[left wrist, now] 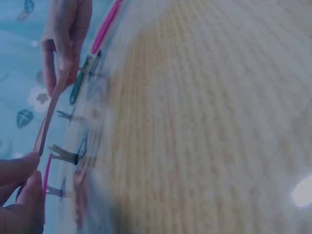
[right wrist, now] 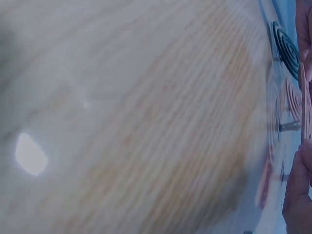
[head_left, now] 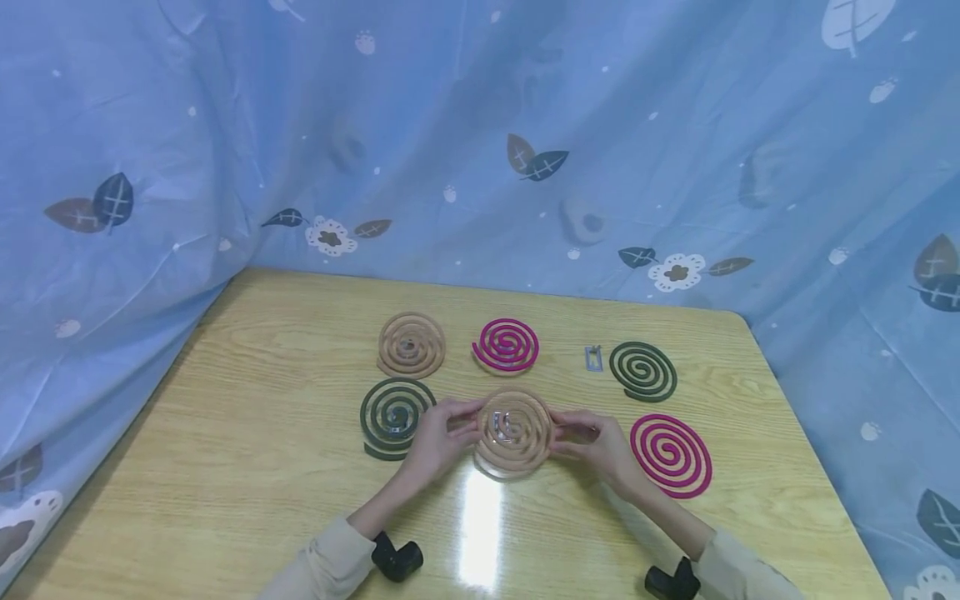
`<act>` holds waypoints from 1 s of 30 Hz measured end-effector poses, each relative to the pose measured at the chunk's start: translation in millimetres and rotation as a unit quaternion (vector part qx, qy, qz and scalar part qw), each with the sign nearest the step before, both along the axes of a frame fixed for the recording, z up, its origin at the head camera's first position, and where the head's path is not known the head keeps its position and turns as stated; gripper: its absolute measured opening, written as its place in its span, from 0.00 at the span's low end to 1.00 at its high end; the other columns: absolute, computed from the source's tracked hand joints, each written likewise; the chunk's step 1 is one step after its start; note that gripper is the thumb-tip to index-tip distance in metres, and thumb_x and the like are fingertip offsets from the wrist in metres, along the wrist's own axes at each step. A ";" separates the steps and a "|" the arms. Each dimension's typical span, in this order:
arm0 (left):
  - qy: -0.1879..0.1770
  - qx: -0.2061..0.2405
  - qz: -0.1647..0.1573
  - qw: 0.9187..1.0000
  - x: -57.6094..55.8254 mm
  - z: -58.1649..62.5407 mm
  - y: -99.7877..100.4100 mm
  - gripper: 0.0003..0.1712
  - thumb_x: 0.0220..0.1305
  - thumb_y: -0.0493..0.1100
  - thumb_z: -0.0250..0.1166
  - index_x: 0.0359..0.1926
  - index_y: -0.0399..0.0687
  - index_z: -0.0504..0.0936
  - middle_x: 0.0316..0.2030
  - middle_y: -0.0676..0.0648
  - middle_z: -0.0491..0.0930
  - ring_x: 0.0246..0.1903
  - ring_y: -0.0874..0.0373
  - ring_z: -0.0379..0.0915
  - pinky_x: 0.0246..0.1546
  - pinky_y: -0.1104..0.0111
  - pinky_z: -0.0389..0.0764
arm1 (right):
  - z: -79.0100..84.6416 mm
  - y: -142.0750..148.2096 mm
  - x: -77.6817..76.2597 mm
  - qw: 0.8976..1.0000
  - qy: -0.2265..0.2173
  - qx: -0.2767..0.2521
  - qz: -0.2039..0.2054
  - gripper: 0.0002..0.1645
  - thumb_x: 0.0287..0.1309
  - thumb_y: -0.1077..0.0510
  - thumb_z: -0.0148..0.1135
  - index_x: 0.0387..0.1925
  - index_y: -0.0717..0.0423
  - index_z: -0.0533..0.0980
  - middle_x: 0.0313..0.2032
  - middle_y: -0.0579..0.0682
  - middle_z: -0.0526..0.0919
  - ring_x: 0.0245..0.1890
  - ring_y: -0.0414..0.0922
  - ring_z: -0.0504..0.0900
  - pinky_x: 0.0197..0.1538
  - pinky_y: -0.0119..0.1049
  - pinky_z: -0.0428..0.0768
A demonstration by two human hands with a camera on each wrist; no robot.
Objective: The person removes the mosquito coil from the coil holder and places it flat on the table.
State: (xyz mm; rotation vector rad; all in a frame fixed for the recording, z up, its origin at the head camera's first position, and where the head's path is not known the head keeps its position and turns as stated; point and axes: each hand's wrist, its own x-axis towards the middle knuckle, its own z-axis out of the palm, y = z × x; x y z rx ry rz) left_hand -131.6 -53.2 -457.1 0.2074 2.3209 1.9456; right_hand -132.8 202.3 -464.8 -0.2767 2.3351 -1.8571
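Observation:
A tan mosquito coil lies level between my two hands, seen edge-on in the left wrist view. My left hand pinches its left rim, and my right hand grips the right rim with thumb and fingers. Through the coil's rings shows a small metal stand; whether they touch, I cannot tell. Just left of my left hand, a dark green coil sits over another stand. Beyond my right hand lies a magenta coil.
Farther back are a second tan coil and another magenta coil, both raised on stands. A bare metal stand is beside a second dark green coil. Blue patterned cloth hangs behind the wooden table.

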 end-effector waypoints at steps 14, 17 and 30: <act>0.021 0.020 -0.032 0.999 5.3 -8.4 12.4 0.24 0.43 0.21 0.70 0.46 0.27 0.80 0.39 0.36 0.79 0.39 0.48 0.81 0.40 0.73 0.83 | -6.9 22.3 10.2 0.999 0.034 0.022 -0.002 0.24 0.39 0.71 0.74 0.44 0.72 0.80 0.41 0.63 0.84 0.40 0.36 0.81 0.49 0.32 0.82; 0.024 0.008 -0.036 0.999 7.0 -7.9 17.6 0.24 0.44 0.23 0.71 0.47 0.28 0.81 0.39 0.36 0.79 0.40 0.45 0.80 0.41 0.73 0.83 | -8.1 27.7 13.8 0.999 0.036 0.024 -0.003 0.23 0.40 0.71 0.73 0.44 0.72 0.80 0.43 0.63 0.83 0.42 0.35 0.81 0.51 0.30 0.80; 0.027 -0.017 -0.053 0.998 5.0 -9.7 37.6 0.23 0.43 0.23 0.72 0.45 0.27 0.81 0.35 0.39 0.79 0.38 0.47 0.80 0.38 0.77 0.82 | -6.5 45.7 22.2 0.998 0.031 0.062 -0.008 0.25 0.41 0.69 0.74 0.46 0.70 0.80 0.40 0.60 0.83 0.43 0.35 0.81 0.53 0.28 0.79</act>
